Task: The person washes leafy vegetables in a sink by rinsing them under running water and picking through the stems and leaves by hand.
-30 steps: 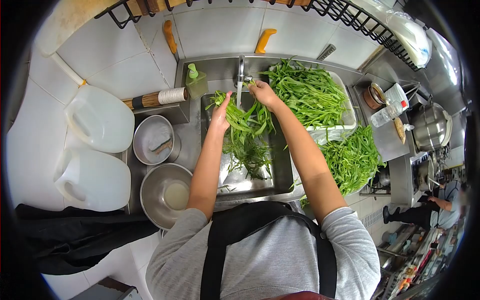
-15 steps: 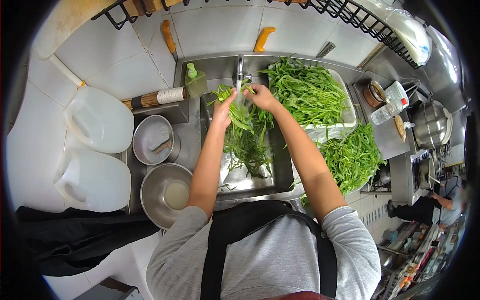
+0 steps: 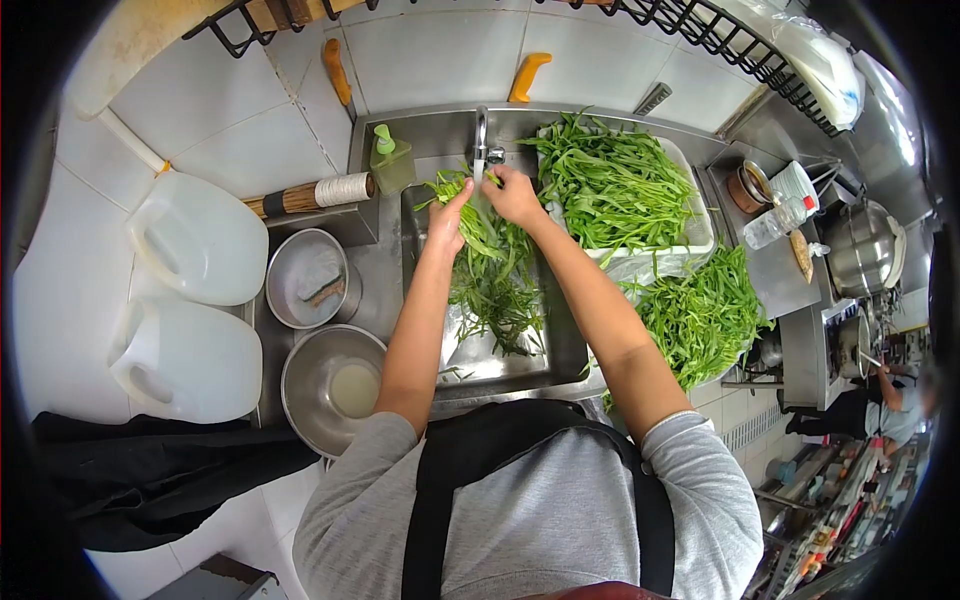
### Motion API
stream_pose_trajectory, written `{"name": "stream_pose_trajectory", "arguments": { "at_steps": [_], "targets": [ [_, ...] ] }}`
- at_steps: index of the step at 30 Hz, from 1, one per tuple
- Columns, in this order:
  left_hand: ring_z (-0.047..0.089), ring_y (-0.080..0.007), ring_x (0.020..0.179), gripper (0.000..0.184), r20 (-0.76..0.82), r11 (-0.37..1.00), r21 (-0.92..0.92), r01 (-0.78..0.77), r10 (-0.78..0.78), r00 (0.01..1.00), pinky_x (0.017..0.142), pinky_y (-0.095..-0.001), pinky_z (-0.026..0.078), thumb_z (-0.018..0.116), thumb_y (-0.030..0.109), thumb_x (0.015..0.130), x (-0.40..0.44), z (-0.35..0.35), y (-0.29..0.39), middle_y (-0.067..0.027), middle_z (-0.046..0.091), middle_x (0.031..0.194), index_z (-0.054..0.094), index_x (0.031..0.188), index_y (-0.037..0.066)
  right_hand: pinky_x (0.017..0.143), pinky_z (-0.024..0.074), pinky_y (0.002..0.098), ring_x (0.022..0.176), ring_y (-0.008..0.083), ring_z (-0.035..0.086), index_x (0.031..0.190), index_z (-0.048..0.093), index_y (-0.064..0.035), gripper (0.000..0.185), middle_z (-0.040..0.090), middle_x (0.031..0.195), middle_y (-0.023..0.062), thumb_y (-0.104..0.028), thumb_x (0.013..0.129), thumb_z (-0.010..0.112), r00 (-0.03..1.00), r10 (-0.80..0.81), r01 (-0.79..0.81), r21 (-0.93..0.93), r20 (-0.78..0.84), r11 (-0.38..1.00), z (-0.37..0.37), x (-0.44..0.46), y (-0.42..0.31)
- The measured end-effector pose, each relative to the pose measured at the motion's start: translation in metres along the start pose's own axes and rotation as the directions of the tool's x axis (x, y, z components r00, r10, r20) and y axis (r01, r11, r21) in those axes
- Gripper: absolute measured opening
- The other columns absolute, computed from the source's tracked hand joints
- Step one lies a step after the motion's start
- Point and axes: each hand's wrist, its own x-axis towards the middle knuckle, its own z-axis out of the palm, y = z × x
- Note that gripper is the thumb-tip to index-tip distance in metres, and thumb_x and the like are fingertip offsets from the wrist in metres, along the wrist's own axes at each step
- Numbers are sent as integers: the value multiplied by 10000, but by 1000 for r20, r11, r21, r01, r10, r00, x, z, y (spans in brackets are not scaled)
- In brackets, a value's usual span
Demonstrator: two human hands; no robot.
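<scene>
Under the running tap [image 3: 482,130], my left hand [image 3: 446,222] is closed around a bunch of long-leaved leafy greens [image 3: 480,235], which look like water spinach. My right hand [image 3: 515,197] is beside it, with fingers pinched at the stem ends close to the water stream. The fingertips are partly hidden there. Leaves from the bunch hang down into the steel sink [image 3: 565,345], where more wet greens [image 3: 497,315] lie.
To the right, a white basket [image 3: 700,225] is heaped with greens, and another pile [image 3: 700,320] lies in front of it. Two steel bowls [image 3: 312,280] stand left of the sink near plastic jugs [image 3: 195,240]. A soap bottle [image 3: 391,165] is behind. Another person [image 3: 880,410] stands far right.
My right hand has shifted slightly left, its fingers more curled by the water stream. My left hand keeps its hold on the greens. The other person at far right has shifted.
</scene>
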Motion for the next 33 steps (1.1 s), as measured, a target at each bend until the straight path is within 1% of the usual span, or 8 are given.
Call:
{"name": "stream_pose_trajectory", "arguments": {
  "at_steps": [5, 10, 11, 12, 15, 17, 24, 33],
  "targets": [
    [590, -166, 742, 282, 15, 1000, -15, 3, -3, 1000, 622, -321, 500, 660, 119, 771, 1, -1, 0, -45, 603, 866, 566, 1024, 37, 664, 452, 366, 717, 347, 584, 830, 566, -10, 190, 593, 755, 207, -188, 782, 520, 860, 275, -141, 317, -431, 938, 2, 4, 0],
    [582, -162, 804, 393, 53, 994, 85, 69, -73, 996, 654, -322, 502, 599, 223, 829, -4, 0, 5, -36, 583, 953, 491, 1183, 89, 652, 445, 358, 676, 324, 574, 835, 575, -17, 212, 592, 749, 201, -222, 785, 553, 931, 82, 4, 235, -356, 972, -1, -3, 7],
    [582, -162, 804, 393, 55, 994, 84, 70, -75, 996, 654, -322, 502, 599, 223, 829, -7, 3, 7, -36, 583, 953, 491, 1183, 89, 651, 446, 359, 669, 322, 573, 833, 582, -21, 225, 592, 743, 201, -237, 772, 574, 978, 32, 16, 226, -206, 974, -3, -6, 3],
    [583, -164, 814, 386, 119, 993, 15, 117, -118, 986, 671, -320, 501, 579, 270, 838, -9, 4, 10, -40, 579, 968, 494, 1172, 96, 650, 447, 360, 663, 320, 571, 831, 590, -24, 240, 592, 736, 201, -253, 758, 594, 999, -19, 30, 221, -51, 975, -4, -9, -1],
    [585, -168, 835, 386, 211, 980, -56, 194, -178, 961, 713, -320, 498, 547, 376, 840, 2, -6, 3, -57, 583, 969, 524, 1095, 87, 640, 449, 360, 635, 317, 571, 822, 603, -25, 272, 585, 693, 205, -279, 729, 626, 999, -30, 34, 98, -40, 995, 2, -12, -1],
    [594, -175, 815, 364, 409, 908, -142, 394, -308, 859, 710, -321, 502, 561, 361, 835, 7, -15, 5, -66, 595, 936, 534, 1040, 61, 630, 452, 362, 616, 324, 573, 838, 611, -23, 274, 576, 661, 214, -281, 746, 609, 998, 36, -32, 86, -41, 996, 6, -8, 8],
    [607, -186, 784, 274, 211, 961, -43, 274, -259, 943, 672, -326, 514, 586, 204, 827, 5, -7, 7, -84, 605, 909, 534, 1032, 30, 614, 450, 353, 597, 320, 571, 830, 608, -10, 240, 579, 664, 217, -239, 764, 577, 987, 82, -58, 173, -137, 983, 3, -5, 11],
    [591, -177, 840, 256, 162, 997, -44, 70, -62, 985, 701, -319, 506, 623, 93, 783, -2, 0, 7, -69, 589, 968, 558, 1028, 56, 621, 417, 284, 633, 139, 497, 791, 550, -21, 185, 556, 672, 56, -201, 774, 588, 997, -31, 53, 323, -73, 945, -4, 4, 16]
  ]
}}
